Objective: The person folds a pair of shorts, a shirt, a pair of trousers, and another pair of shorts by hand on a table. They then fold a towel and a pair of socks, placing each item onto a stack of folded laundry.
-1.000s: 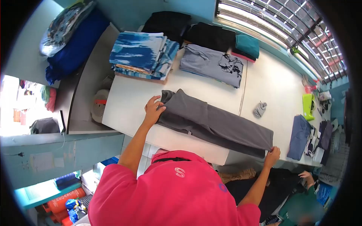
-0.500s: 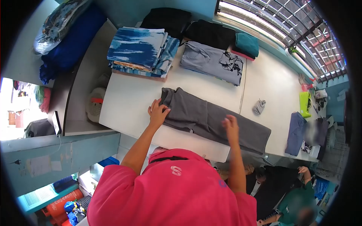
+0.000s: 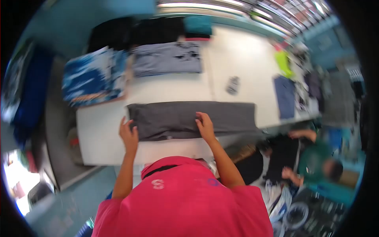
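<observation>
A pair of dark grey pants (image 3: 169, 118), folded into a long strip, lies flat across the front of the white table (image 3: 100, 134). At its left end is my left hand (image 3: 129, 137), open, with fingers apart and their tips right at the fabric's edge. My right hand (image 3: 205, 126) overlaps the middle of the strip, open, its fingers extended over the cloth. A small light mark shows on the near edge of the pants, between the hands. The far right end of the strip reaches the table's front edge.
Behind the pants sit a folded grey garment with a black print (image 3: 167, 59), blue-and-white folded fabric (image 3: 87, 75), black stacks (image 3: 158, 31) and a teal bundle (image 3: 198, 24). A small grey bundle (image 3: 233, 85) lies farther right. A person in green (image 3: 316, 158) handles black cloth at lower right.
The view has turned, so the pants now lie level. My right hand has moved left along the strip to its middle. My left hand has come away slightly from the end, fingers spread.
</observation>
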